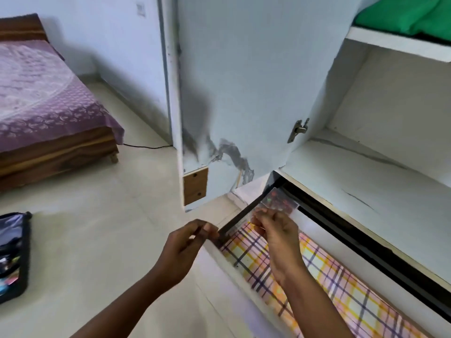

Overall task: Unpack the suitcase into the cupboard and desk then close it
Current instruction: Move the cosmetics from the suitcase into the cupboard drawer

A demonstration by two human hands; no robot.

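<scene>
The right hand (275,230) pinches a small clear packet (278,200) by its near edge, fingers curled tight on it, wrist bent down over the open drawer (317,272). The packet (its contents are too blurred to name) stands up past the fingertips, and the drawer's checked lining lies directly below, so the move ahead looks like a short lowering. The drawer's long axis runs from near right to far left. The left hand (192,240) is just beside it, closed on the drawer's front corner, probably steadying it. The suitcase (14,254) lies open on the floor, well apart to the left, with things inside.
</scene>
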